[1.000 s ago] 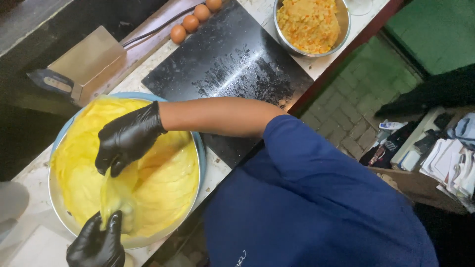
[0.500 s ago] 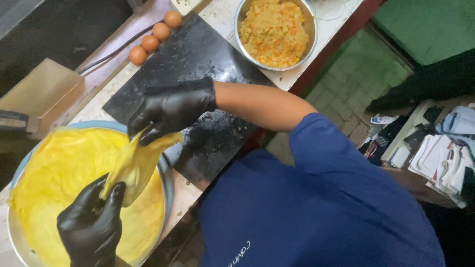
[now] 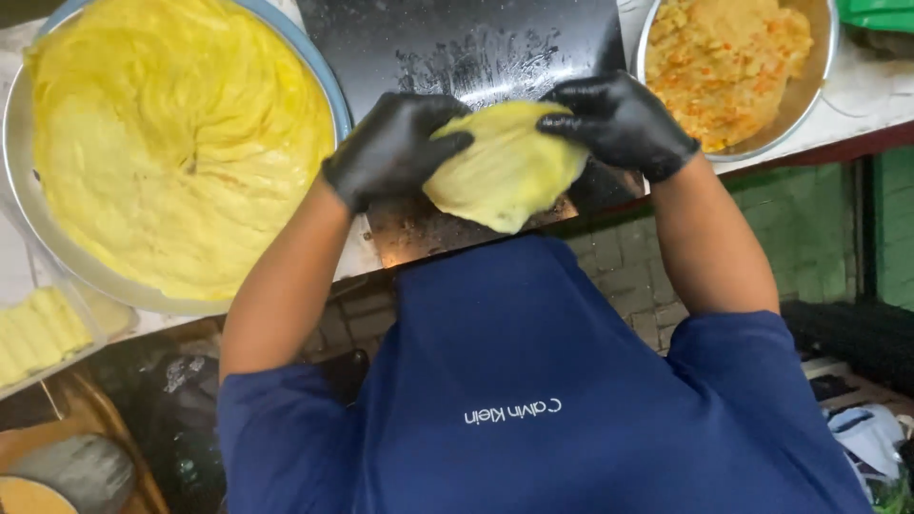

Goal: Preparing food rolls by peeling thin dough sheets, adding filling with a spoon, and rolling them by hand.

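- Far to the left of the left hand, a few rolled yellow pieces (image 3: 33, 333) are seen lying side by side in a pale tray; these appear to be finished.
- Just left of the left hand, a large stack of thin yellow wrappers (image 3: 171, 143) is piled in a round metal tray (image 3: 335, 84); judging by its height, most of the sheets remain unused.
- The left hand (image 3: 395, 148), in a black glove, is closed on the left edge of a single yellow wrapper (image 3: 505, 167), with the fingers curled over the top of it.
- The wrapper is held up between both hands, just above the near edge of a black board (image 3: 476, 48). It is not laid flat, and no filling is seen on it.
- The right hand (image 3: 619, 119), also gloved in black, is pinched on the wrapper's right edge, fingers bent over it.
- Just beyond and to the right of the right hand, a metal bowl (image 3: 642, 43) is nearly full of orange-yellow filling (image 3: 728, 57).
- By this showing, one sheet has been separated from the stack, while spreading and filling are not yet done.
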